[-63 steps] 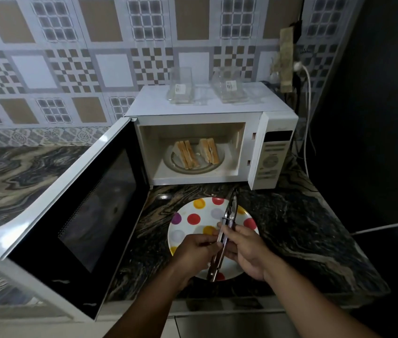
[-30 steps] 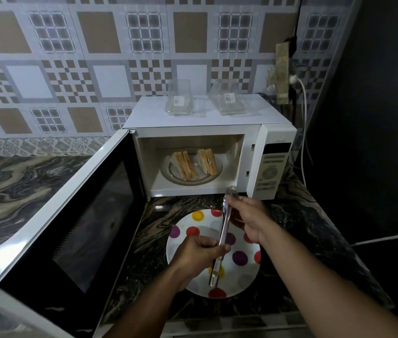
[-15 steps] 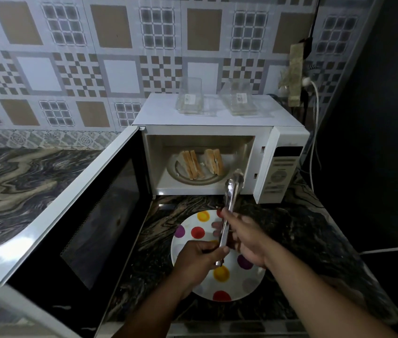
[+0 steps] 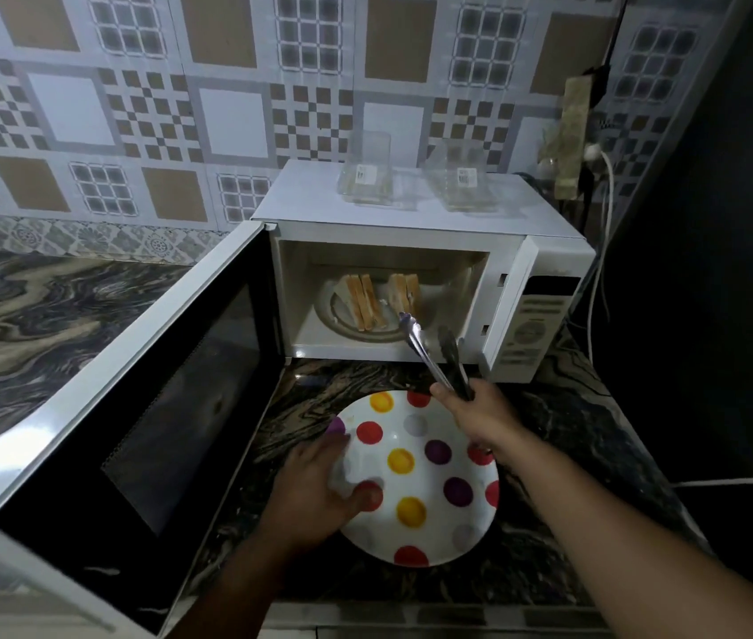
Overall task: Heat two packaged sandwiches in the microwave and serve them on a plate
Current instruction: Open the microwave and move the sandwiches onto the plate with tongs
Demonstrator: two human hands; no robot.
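Head view: white microwave (image 4: pixel 411 209) at the back of a dark marbled worktop (image 4: pixel 573 422), door (image 4: pixel 144 408) swung wide to the left. Inside, on the glass turntable (image 4: pixel 342 315), two sandwiches standing side by side: left sandwich (image 4: pixel 363 299), right sandwich (image 4: pixel 404 288). On the microwave's top, two empty clear sandwich packages (image 4: pixel 367 170) (image 4: pixel 462 182), each with a small label. In front of the microwave, flat on the worktop, a white plate with coloured polka dots (image 4: pixel 416 477), bare of food. Right hand (image 4: pixel 480 415) curled round the handle end of metal tongs (image 4: pixel 434 352), grip clamped on them; tong arms spread apart, tips reaching into the oven mouth, the left tip just at the right sandwich, contact not clear. Left hand (image 4: pixel 314 491) resting on the plate's left rim, thumb lying on top of it; fingers blurred, so grip there cannot be told. Patterned tile wall (image 4: pixel 135 108) behind; white cable (image 4: pixel 605 214) hanging at the right.
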